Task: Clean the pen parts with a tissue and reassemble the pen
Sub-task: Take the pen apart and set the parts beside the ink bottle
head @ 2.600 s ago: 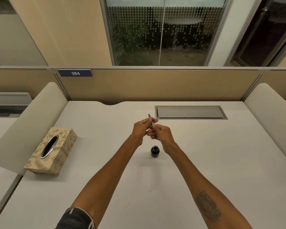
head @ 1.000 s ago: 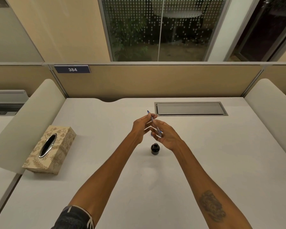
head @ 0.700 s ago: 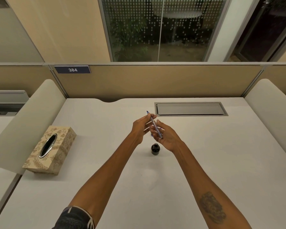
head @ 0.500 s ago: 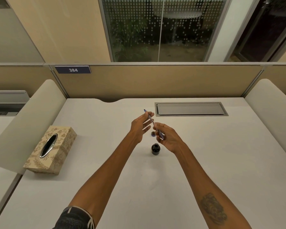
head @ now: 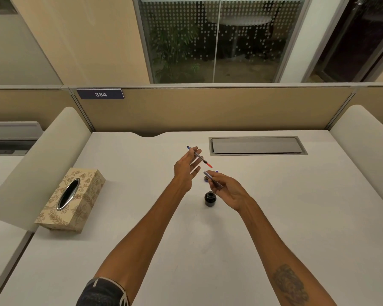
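Note:
My left hand (head: 186,167) pinches the pen's inner section (head: 200,157), a thin piece with a blue tip pointing away and a red end towards me. My right hand (head: 227,188) holds the pen's clear barrel (head: 213,179), a short way below and right of the inner section. The two parts are apart in the air above the desk. A small dark ink bottle (head: 209,198), open at the top, stands on the desk just under my right hand. Its small cap (head: 205,179) lies behind it, and a tiny blue piece (head: 216,171) shows beside my fingers.
A patterned tissue box (head: 72,203) with an oval metal slot lies on the white desk (head: 142,217) at the left. A grey cable-tray lid (head: 257,145) is set in the desk at the back right. Padded dividers flank both sides.
The pen has come apart: my left hand has drawn the inner section up and left out of the barrel, which stays in my right hand. The camera view has barely shifted.

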The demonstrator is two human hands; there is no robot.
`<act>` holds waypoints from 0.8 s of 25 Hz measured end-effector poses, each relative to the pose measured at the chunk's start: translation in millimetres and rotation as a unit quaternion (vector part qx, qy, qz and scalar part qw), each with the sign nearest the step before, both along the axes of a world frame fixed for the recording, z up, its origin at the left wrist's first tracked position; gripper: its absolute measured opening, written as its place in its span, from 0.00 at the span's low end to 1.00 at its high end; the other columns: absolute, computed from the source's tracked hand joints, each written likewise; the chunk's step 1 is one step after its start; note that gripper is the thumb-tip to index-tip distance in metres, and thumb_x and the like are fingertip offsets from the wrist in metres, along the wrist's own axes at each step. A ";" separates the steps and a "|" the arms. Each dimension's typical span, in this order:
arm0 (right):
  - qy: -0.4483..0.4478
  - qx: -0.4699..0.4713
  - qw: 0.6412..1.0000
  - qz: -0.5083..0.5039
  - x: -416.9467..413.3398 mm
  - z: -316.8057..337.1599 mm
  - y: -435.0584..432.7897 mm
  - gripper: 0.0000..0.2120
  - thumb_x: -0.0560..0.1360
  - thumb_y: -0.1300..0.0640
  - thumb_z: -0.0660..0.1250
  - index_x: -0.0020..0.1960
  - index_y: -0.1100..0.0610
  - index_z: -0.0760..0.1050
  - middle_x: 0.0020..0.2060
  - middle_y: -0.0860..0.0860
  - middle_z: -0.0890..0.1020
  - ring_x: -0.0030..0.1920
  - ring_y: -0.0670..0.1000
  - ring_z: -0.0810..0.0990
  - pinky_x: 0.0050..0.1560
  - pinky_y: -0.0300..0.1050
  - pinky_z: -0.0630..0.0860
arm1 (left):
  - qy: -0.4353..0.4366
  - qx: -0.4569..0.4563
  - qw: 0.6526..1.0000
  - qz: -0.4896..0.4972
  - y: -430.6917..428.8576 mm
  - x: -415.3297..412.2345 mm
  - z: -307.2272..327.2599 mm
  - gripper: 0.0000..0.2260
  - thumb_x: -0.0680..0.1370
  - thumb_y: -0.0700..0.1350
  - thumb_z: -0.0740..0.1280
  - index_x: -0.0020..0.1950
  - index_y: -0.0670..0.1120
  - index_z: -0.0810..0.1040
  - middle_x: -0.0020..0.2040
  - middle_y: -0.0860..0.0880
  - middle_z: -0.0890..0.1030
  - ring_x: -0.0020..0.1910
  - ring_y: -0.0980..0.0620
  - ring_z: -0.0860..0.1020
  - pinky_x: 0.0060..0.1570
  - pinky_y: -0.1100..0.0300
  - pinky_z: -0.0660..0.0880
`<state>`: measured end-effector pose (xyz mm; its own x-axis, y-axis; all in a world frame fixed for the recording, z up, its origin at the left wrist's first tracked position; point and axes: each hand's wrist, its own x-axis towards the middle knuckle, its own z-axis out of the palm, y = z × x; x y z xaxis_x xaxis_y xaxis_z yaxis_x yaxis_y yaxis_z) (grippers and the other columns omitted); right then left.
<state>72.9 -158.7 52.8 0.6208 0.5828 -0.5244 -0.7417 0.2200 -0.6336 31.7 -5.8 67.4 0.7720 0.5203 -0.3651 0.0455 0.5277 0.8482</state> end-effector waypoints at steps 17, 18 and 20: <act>-0.140 -0.066 0.988 -0.028 -21.3 -1.2 22.2 0.13 0.74 0.57 0.73 0.58 0.59 0.81 0.52 0.57 0.85 0.56 0.56 0.83 0.59 0.49 0.78 | -0.043 -0.023 0.998 -0.051 -26.3 -3.1 -17.6 0.11 0.83 0.49 0.61 0.57 0.49 0.82 0.61 0.50 0.83 0.60 0.44 0.82 0.61 0.48 0.77; -0.147 -0.076 0.986 -0.031 -20.8 -3.4 19.4 0.13 0.74 0.55 0.72 0.57 0.58 0.81 0.53 0.57 0.85 0.56 0.55 0.83 0.58 0.49 0.78 | -0.040 -0.027 0.998 -0.049 -25.4 -4.0 -19.4 0.12 0.84 0.49 0.60 0.58 0.49 0.81 0.63 0.49 0.82 0.61 0.43 0.81 0.63 0.47 0.76; -0.153 -0.082 0.983 -0.060 -19.8 -8.2 12.6 0.12 0.76 0.53 0.71 0.56 0.57 0.81 0.51 0.56 0.85 0.54 0.53 0.84 0.55 0.49 0.78 | -0.036 -0.041 0.997 -0.046 -25.5 -5.3 -23.0 0.12 0.84 0.49 0.58 0.59 0.48 0.80 0.64 0.48 0.81 0.62 0.43 0.80 0.62 0.48 0.76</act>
